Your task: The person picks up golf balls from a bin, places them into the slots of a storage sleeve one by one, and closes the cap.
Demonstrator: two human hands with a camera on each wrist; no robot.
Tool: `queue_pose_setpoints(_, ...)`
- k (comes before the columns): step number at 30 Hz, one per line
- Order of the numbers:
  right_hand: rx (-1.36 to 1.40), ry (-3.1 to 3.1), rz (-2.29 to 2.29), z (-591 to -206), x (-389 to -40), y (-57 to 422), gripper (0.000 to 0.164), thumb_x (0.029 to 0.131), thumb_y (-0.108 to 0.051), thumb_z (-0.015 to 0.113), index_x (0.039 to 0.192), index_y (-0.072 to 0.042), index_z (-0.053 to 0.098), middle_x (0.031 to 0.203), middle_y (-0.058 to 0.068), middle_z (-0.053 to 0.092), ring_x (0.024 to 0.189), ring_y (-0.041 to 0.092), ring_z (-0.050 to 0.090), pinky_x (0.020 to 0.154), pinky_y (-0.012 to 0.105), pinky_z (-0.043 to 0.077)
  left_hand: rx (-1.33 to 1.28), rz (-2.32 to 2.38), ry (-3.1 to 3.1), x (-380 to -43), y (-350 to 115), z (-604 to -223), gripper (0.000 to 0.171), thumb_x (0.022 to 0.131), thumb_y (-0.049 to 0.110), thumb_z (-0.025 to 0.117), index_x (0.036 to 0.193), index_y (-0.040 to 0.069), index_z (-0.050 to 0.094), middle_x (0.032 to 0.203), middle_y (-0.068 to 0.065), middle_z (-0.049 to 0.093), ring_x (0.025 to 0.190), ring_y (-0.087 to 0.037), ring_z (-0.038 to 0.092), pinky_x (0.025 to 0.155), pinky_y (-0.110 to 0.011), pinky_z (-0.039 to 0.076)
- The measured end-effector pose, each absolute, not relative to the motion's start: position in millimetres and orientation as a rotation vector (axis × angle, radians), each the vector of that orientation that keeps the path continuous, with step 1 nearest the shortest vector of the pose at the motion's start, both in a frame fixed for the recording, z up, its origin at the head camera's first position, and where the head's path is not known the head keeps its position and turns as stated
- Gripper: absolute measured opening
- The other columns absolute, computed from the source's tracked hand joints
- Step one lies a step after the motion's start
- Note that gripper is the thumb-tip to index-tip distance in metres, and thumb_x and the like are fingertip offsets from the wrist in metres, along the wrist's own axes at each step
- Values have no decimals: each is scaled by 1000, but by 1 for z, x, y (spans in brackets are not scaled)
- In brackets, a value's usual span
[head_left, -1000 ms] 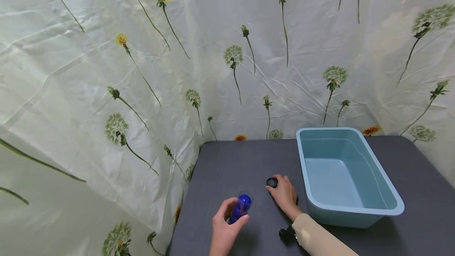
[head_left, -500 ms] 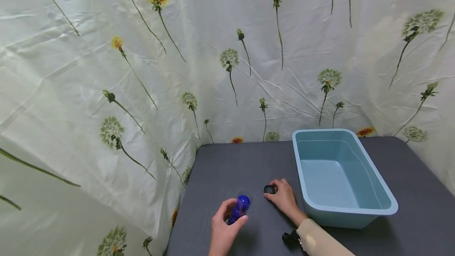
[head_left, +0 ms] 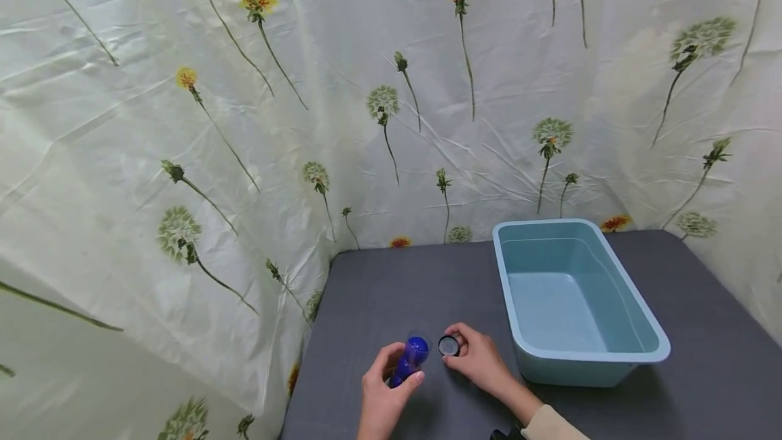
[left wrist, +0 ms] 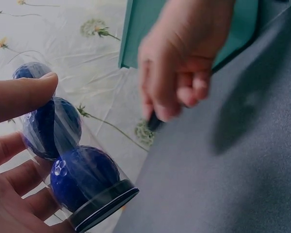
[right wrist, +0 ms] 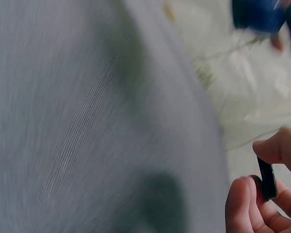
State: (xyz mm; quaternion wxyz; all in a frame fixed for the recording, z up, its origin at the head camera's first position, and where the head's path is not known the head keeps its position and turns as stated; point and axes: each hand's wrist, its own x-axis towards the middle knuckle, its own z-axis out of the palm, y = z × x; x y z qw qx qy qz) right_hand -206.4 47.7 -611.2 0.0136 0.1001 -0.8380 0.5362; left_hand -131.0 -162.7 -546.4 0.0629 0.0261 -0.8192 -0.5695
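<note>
My left hand (head_left: 386,389) grips a clear plastic tube (left wrist: 94,141) holding blue dimpled golf balls (left wrist: 85,174) in a stack. A black cap closes the tube's lower end, seen in the left wrist view; the thumb lies across its side near the upper ball. Just to the right, my right hand (head_left: 482,365) pinches a round black cap (head_left: 449,345) between thumb and fingers. In the head view the cap is close beside the tube's upper end, a small gap between them. Edge-on, the same cap (right wrist: 267,178) shows as a thin dark strip in the right wrist view.
A light blue plastic tub (head_left: 583,357) stands on the right of the dark grey table (head_left: 391,284), near my right forearm. A white curtain (head_left: 342,53) printed with dandelions hangs behind and to the left. Part of a black object (head_left: 507,434) shows by the right sleeve.
My right hand has brought the black cap left and nearer to me, close to the tube, turning its face into view. The left hand keeps its grip. The head view has shifted slightly right.
</note>
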Motion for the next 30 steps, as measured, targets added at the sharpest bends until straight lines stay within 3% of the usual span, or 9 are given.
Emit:
queue_pose_setpoints(11, 495, -2434, 2175, -554, -176, 51, 45, 79, -5, 84, 120, -7, 65, 90, 8, 66, 68, 15, 61, 60, 26, 51, 7, -1701, -2516, -131, -157, -549, 49, 78, 32, 88, 120, 21, 65, 115, 0, 69, 103, -19, 63, 89, -49, 50)
queue_pose_setpoints(14, 505, -2387, 2263, -541, -170, 56, 45, 80, -9, 85, 121, -5, 65, 92, 12, 66, 70, 16, 61, 63, 26, 52, -33, -1694, -2518, -131, -154, -550, 47, 78, 28, 89, 119, 22, 66, 115, 1, 69, 101, -19, 64, 89, -48, 51)
queue_pose_setpoints(22, 508, -2373, 2254, -520, -162, 69, 39, 86, -20, 82, 123, -12, 70, 118, 12, 64, 98, 28, 65, 80, 30, 56, -76, -1659, -2521, -131, -148, -553, 48, 77, 34, 89, 119, 26, 67, 114, 5, 69, 101, -17, 66, 90, -50, 51)
queue_pose_setpoints(30, 473, -2399, 2236, -512, -163, 76, 41, 87, -24, 81, 125, -14, 69, 118, 12, 67, 98, 29, 67, 77, 30, 58, -98, -1686, -2509, -132, -143, -550, 47, 78, 32, 89, 119, 27, 67, 115, 6, 69, 101, -15, 66, 90, -48, 51)
